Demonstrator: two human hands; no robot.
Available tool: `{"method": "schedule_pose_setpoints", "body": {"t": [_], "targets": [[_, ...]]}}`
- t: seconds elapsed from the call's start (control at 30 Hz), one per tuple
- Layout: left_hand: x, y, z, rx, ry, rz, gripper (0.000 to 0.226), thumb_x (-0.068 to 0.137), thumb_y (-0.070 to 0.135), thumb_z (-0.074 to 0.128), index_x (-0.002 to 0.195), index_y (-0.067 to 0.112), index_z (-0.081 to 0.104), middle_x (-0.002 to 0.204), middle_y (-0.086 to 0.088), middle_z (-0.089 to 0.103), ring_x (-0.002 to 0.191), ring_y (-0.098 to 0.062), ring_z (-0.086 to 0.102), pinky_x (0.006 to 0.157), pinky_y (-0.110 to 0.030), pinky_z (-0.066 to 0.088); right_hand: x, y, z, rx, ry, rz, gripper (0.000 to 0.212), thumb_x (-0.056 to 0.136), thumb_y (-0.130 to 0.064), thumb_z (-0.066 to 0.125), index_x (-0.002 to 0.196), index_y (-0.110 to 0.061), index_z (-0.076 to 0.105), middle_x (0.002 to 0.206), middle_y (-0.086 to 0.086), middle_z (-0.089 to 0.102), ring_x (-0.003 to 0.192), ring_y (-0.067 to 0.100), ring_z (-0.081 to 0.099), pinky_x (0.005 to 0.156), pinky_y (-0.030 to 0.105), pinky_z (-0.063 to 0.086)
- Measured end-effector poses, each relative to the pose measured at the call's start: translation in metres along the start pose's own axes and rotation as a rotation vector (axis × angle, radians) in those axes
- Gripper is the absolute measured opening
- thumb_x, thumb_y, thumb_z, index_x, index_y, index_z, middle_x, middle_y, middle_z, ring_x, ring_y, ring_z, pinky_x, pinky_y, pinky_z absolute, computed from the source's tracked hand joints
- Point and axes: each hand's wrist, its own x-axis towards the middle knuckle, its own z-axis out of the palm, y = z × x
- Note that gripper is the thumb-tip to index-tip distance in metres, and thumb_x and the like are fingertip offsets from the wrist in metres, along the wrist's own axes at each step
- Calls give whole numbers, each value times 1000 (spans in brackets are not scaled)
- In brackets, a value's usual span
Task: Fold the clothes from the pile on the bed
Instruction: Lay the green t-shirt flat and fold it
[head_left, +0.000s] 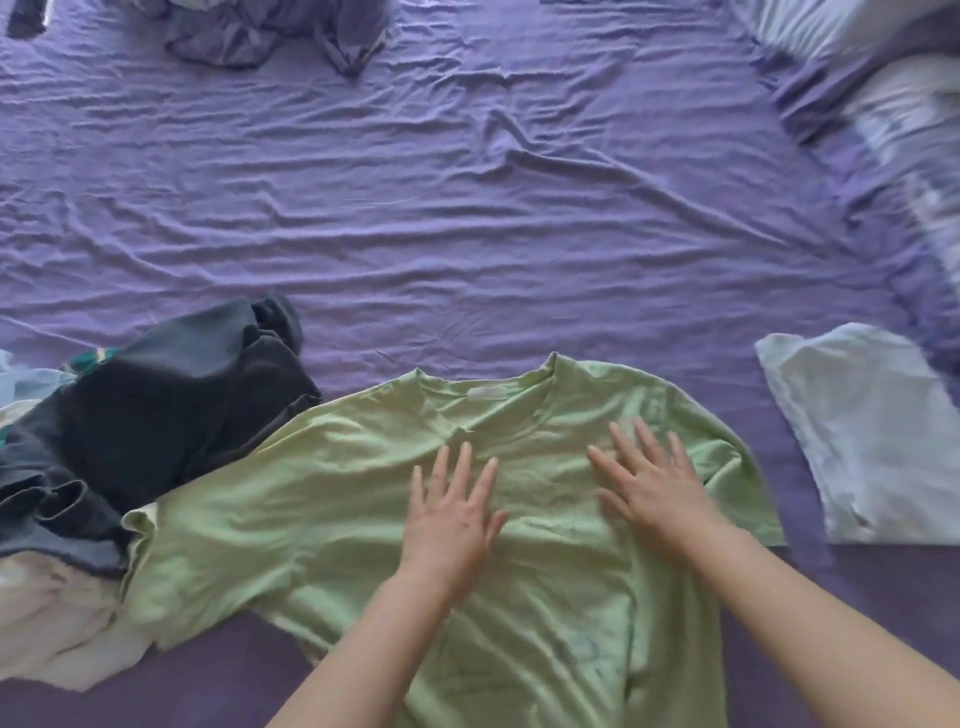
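- The green T-shirt (363, 499) is lying spread out, neckline away from the person, on the near part of the bed (519, 234); the step in hand looks like smoothing it flat before the first fold.
- The left hand (449, 512) and the right hand (657, 486) are both pressing palm-down on the chest area, fingers (460, 462) straight and spread, gripping nothing.
- The next move is probably calling for a pinch at a shoulder and sleeve, since the left sleeve is lying against the pile (104, 431) and needs drawing inward.
- Counting: one green shirt being worked, one pale folded garment (872, 441) sitting well to the right.
- The pile is showing at least three pieces: dark, cream, and a pale blue edge.
- Crumpled purple fabric (270, 31) is lying at the far edge.
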Motion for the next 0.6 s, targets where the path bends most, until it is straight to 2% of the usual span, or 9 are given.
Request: {"method": "schedule_pose_setpoints", "body": {"t": [0.17,0.27,0.33,0.4,0.47,0.53,0.6], "targets": [[32,87,7,0,-109,179,59,98,53,19,150,33,-4,159,-2,-14,144,-25,-18,116,-49,-7,-35,77,19,41,37,128,56,94,-55,8,147,-39,0,159,1,-4,145,25,-7,115,44,6],[49,123,7,43,-126,228,60,98,53,20,150,33,-2,159,-2,-13,145,-26,-17,115,-51,-8,-51,103,27,171,88,191,53,99,-43,28,148,-36,9,159,6,1,145,25,2,114,42,14],[63,142,5,69,-128,245,60,98,53,20,150,32,-2,159,-2,-13,145,-26,-17,114,-51,-8,-59,112,28,292,156,234,54,96,-35,45,146,-29,25,155,19,15,138,34,26,108,43,28],[77,159,2,78,-115,260,60,98,54,20,150,33,-1,159,-1,-13,145,-26,-16,115,-51,-7,-67,117,31,395,247,275,56,90,-32,59,142,-23,39,143,23,40,116,39,51,95,46,41],[91,175,-3,63,-105,273,61,97,55,20,150,33,-1,159,-1,-14,145,-25,-16,115,-51,-6,-72,120,36,484,271,304,64,86,-31,64,143,-24,36,126,12,56,103,32,57,90,44,43],[103,189,-7,57,-91,284,60,97,55,20,150,33,1,159,0,-12,145,-25,-14,115,-50,-4,-74,124,39,652,286,328,71,84,-27,67,145,-24,30,100,0,59,91,21,55,91,39,39],[114,200,-10,61,-46,298,57,99,48,25,150,32,6,160,1,-7,146,-25,-10,115,-50,0,-71,130,39,816,287,338,63,83,-23,68,140,-22,40,81,-10,51,81,14,49,89,33,40]]}}
